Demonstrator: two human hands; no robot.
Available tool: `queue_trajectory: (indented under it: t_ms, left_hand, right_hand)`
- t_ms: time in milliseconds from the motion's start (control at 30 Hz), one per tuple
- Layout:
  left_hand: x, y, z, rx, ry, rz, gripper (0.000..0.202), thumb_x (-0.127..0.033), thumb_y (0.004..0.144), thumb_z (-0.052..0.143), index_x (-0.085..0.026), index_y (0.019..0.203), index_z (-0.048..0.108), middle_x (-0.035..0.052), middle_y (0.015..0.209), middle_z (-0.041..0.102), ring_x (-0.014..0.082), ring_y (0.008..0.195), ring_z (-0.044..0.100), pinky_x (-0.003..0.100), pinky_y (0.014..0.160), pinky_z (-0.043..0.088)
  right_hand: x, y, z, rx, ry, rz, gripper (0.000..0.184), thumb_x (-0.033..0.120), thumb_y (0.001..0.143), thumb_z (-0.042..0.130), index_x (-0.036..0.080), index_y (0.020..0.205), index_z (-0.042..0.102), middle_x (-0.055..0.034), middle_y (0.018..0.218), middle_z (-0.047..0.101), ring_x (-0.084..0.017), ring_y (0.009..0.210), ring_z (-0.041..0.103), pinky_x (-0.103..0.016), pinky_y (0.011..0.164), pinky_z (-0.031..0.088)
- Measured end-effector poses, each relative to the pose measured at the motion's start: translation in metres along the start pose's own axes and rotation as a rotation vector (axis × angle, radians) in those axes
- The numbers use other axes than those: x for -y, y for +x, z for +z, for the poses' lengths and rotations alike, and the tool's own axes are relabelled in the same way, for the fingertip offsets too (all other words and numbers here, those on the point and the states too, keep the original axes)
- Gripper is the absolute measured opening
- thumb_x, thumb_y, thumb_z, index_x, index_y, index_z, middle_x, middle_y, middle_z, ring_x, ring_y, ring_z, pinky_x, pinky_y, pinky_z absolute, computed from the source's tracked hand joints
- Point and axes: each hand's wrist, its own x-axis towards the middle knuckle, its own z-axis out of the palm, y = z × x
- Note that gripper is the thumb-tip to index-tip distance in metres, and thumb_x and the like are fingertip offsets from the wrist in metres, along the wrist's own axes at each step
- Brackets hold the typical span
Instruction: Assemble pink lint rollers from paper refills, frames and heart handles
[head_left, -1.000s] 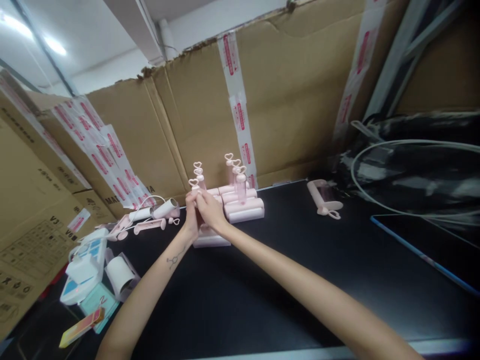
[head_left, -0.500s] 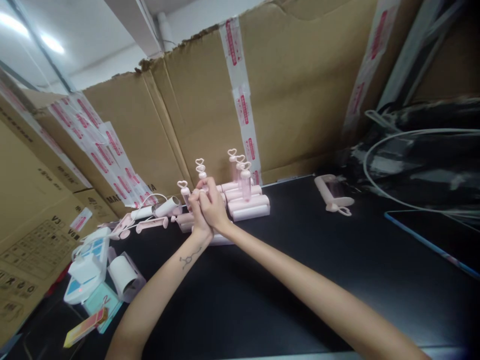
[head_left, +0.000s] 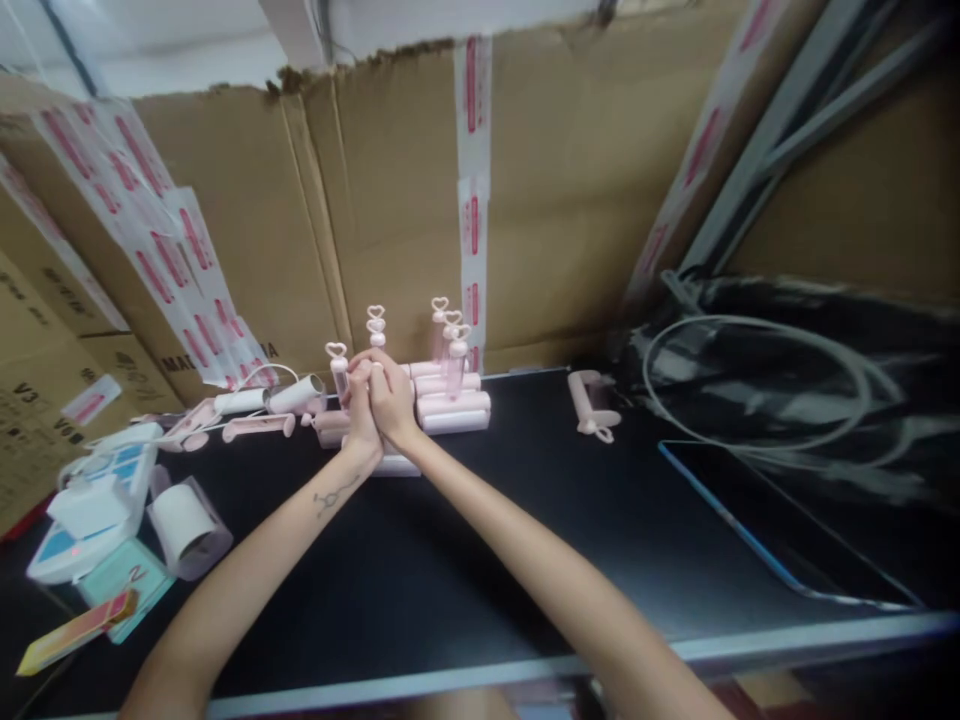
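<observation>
My left hand [head_left: 358,415] and my right hand [head_left: 391,398] are pressed together at the far middle of the black table [head_left: 465,540]. Both are closed around the upright handle of a pink lint roller [head_left: 395,466]. Its pale base shows on the table just below my wrists, and the handle itself is hidden by my fingers. Just to the left, another pink roller with a heart-shaped top [head_left: 337,362] stands upright. Right behind my hands is a stack of pink rollers [head_left: 453,411] with heart handles sticking up.
One pink roller [head_left: 592,402] lies alone to the right. At the left are loose roller parts [head_left: 259,425], a white paper roll [head_left: 185,522], a white and blue device [head_left: 88,503] and coloured cards. Taped cardboard walls [head_left: 390,200] close the back. A cable loop [head_left: 757,390] and dark mat are at the right.
My hands stay clasped together and have lifted slightly over the roller's base. A heart-topped roller now stands apart to their left. My view has swung a little.
</observation>
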Motion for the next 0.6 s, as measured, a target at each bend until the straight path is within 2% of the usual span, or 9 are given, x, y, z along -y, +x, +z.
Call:
queue_trajectory:
  t_ms: [100,267,367,500,600]
  left_hand:
    - [-0.007,-0.006,0.001,0.016,0.02,-0.046,0.017,-0.037,0.078,0.059,-0.021,0.078,0.055,-0.0038,0.068,0.054,0.011,0.068,0.057,0.019,0.06,0.043]
    - [-0.019,-0.008,-0.004,0.142,0.062,-0.126,0.042,-0.059,0.069,0.058,-0.018,0.078,0.057,-0.0011,0.065,0.057,0.0178,0.068,0.061,0.025,0.057,0.044]
    - [-0.022,-0.008,-0.009,0.214,0.082,-0.187,0.049,-0.066,0.066,0.057,-0.018,0.079,0.058,0.0004,0.063,0.057,0.02,0.067,0.062,0.027,0.055,0.044]
    - [-0.021,-0.006,-0.019,0.286,0.129,-0.259,0.055,-0.07,0.069,0.05,-0.017,0.077,0.059,0.0032,0.059,0.057,0.0201,0.058,0.059,0.027,0.047,0.039]
    - [-0.018,-0.004,-0.025,0.321,0.167,-0.251,0.056,-0.069,0.073,0.046,-0.016,0.077,0.061,0.0034,0.056,0.055,0.0165,0.049,0.052,0.027,0.043,0.034]
  right_hand:
    - [-0.001,0.001,-0.001,-0.001,0.019,-0.023,0.032,0.029,0.085,0.028,0.021,0.086,0.059,-0.0021,0.078,0.064,-0.019,0.079,0.06,-0.029,0.07,0.046]
    - [-0.008,0.006,-0.004,0.059,0.078,-0.071,0.031,0.035,0.085,0.034,0.019,0.082,0.061,-0.0014,0.069,0.062,-0.018,0.069,0.06,-0.029,0.065,0.048]
    - [-0.008,0.006,-0.011,0.112,0.063,-0.092,0.031,0.036,0.086,0.036,0.02,0.081,0.061,-0.0008,0.067,0.062,-0.018,0.068,0.06,-0.03,0.067,0.049]
    - [0.001,0.005,-0.023,0.122,-0.002,-0.146,0.025,0.032,0.084,0.044,0.02,0.099,0.059,-0.0065,0.096,0.064,-0.022,0.092,0.059,-0.036,0.085,0.043]
    - [0.009,0.006,-0.03,0.132,-0.051,-0.172,0.031,0.027,0.078,0.052,0.02,0.108,0.056,-0.0105,0.108,0.061,-0.026,0.1,0.055,-0.042,0.092,0.037]
